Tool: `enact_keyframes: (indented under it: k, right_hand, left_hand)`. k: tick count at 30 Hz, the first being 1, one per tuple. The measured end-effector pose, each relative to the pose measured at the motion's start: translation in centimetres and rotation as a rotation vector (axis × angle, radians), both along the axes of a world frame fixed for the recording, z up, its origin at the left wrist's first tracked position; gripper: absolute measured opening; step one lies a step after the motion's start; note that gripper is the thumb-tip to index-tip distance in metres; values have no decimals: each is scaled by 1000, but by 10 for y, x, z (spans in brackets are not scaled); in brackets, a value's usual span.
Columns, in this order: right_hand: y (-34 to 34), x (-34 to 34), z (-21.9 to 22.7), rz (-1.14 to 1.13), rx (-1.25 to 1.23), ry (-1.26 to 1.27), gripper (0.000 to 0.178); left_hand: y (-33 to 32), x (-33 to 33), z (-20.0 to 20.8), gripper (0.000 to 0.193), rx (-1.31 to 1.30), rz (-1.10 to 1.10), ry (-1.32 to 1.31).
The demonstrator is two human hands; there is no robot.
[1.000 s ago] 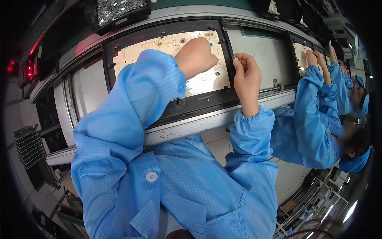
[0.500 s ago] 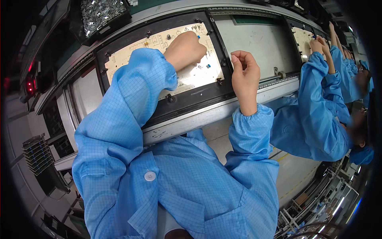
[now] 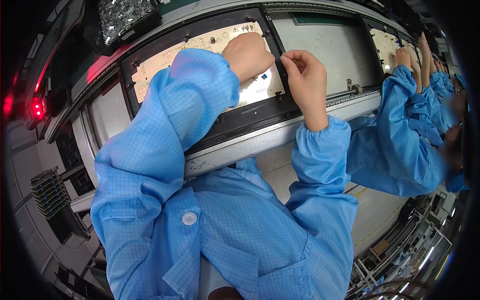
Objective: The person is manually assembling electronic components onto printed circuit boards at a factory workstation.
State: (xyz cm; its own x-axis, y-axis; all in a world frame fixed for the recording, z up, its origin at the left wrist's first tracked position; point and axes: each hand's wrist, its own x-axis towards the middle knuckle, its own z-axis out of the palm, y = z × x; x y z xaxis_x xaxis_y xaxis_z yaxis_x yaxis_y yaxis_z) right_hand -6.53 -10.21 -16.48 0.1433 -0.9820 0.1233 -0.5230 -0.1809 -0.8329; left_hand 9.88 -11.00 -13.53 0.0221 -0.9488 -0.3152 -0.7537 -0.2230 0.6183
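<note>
A cream circuit board [image 3: 146, 75] lies in a black frame [image 3: 240, 118] on the conveyor line. Over the board's right half is my left hand [image 3: 248, 56], its fingers curled and the fingertips hidden beneath the hand. My right hand [image 3: 309, 82] hovers by the frame's right side bar, thumb and forefinger pinched together. Anything in either pinch is too small or hidden to make out. A black cylindrical component [image 3: 213, 40] stands on the board beyond my left wrist. A small blue component [image 3: 264, 76] sits on the board just below my left hand.
A metal conveyor rail [image 3: 235, 150] runs along the near side. Beyond the line at the far left stands a black bin [image 3: 127, 20] of small metallic parts. A red-lit device [image 3: 37, 107] is at left. Blue-sleeved co-workers [image 3: 400, 135] work at another board [image 3: 385, 47] on the right.
My left hand has shifted right across the board. My right hand has moved slightly up and toward the frame, its thumb and forefinger closing. The red light at left is brighter.
</note>
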Motion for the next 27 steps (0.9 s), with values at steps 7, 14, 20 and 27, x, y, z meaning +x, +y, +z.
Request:
enact_keyframes:
  k: [7,14,20,27]
  right_hand:
    - [-23,6,8,104,147,130,18]
    - [-21,10,6,35,138,157,19]
    - [-22,16,3,10,122,226,20]
    - [-20,18,3,-38,82,281,21]
  left_hand:
    - [-3,19,14,28,142,-66,95]
    - [11,31,0,26,-79,-41,-86]
    - [21,26,-18,22,-167,-56,-155]
    - [21,20,-21,22,-337,-46,-143]
